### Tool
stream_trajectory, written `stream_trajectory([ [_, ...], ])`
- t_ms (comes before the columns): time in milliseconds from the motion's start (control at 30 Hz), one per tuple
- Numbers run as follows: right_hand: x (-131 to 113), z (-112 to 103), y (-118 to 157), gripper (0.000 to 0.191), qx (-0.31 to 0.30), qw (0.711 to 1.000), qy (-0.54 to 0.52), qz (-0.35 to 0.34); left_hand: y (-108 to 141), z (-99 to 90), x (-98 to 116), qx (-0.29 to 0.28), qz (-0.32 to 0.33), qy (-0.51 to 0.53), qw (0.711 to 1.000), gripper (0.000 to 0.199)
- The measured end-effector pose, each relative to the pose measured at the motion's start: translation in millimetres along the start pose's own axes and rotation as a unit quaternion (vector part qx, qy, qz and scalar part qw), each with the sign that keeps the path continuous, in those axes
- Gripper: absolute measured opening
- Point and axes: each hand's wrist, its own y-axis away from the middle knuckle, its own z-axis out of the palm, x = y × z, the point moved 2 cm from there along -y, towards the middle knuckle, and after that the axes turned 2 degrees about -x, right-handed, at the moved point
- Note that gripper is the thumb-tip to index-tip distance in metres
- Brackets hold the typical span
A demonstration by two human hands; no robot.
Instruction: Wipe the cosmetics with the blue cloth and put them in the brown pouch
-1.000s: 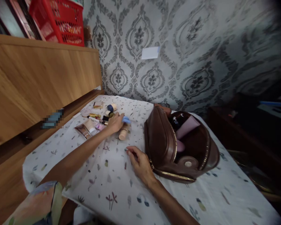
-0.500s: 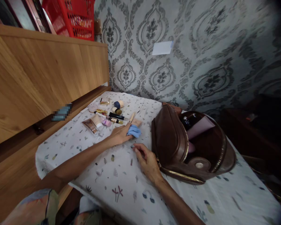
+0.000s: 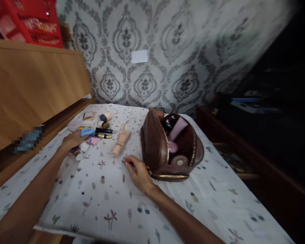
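Note:
My left hand (image 3: 75,139) is closed on a crumpled light-blue cloth (image 3: 86,131), above the makeup at the left of the table. Beneath or beside it lie a pink tube (image 3: 93,140) and a brown tube with a white cap (image 3: 77,154), both partly covered. Just right of them are a black tube (image 3: 104,130) and a black-and-gold tube (image 3: 103,136). A peach squeeze tube (image 3: 121,143) lies apart on the cloth. My right hand (image 3: 139,174) rests near that tube with fingers loosely bent and apart, nothing visible in them. Beside it stands an unzipped brown bag (image 3: 155,145).
Inside the bag are a pink tube and dark glossy items. A compact (image 3: 88,115) and a makeup brush (image 3: 105,125) lie farther back. A wooden cabinet (image 3: 40,74) borders the left side, topped by a red basket (image 3: 38,25). The patterned wall closes off the back.
My left hand has moved left with the blue cloth, from the peach tube to the other makeup, uncovering that tube. My right hand stays beside the bag. The view has turned right.

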Motion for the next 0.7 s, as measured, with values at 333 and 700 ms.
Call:
stream_trajectory([
  [333, -5, -2, 1, 0.018, 0.027, 1.000, 0.009, -0.011, 14, -15.2, 24, 0.180, 0.019, -0.008, 0.983, 0.025],
  [700, -19, 5, 7, 0.051, -0.120, 0.916, -0.376, 0.080, 74, 9.6, 156, 0.065, 0.259, 0.322, 0.908, 0.030],
])
